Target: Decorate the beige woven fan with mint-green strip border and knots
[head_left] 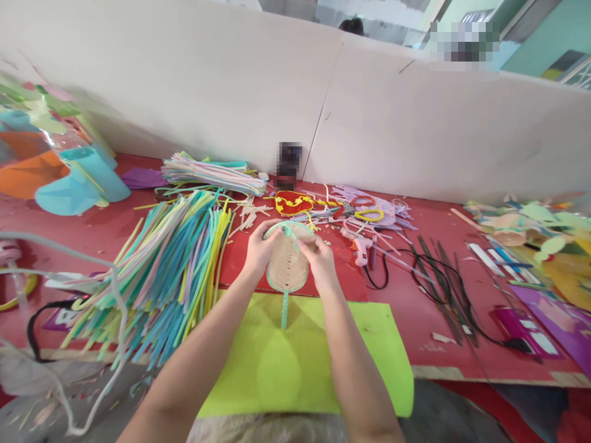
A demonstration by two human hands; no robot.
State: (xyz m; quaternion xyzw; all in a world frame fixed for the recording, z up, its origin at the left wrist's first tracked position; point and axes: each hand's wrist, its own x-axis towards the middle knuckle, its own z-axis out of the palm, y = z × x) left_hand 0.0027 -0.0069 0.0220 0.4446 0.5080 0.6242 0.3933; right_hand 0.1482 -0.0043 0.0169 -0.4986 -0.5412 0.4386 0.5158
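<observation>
A small paddle-shaped fan [287, 271] made of pale pipe cleaners, edged in mint green, is held in front of me above the table. Its mint stem [284, 311] points towards me, over a lime-green sheet [369, 344]. My left hand [261, 249] is closed on the upper left rim, thumb on the face. On the opposite side, my right hand [319, 255] pinches near the upper right edge. Between the two hands a mint pipe-cleaner piece [289, 232] lies on the fan's top; whether my right fingers also grip it I cannot tell.
Bundled pastel pipe cleaners [161, 264] spread over the left of the red table [397, 332]. Pliers with yellow handles [369, 215] and a pink glue gun [362, 246] lie at right, near a black cord [415, 261]. A white cable [124, 326] loops at left; a pale partition [221, 92] stands behind.
</observation>
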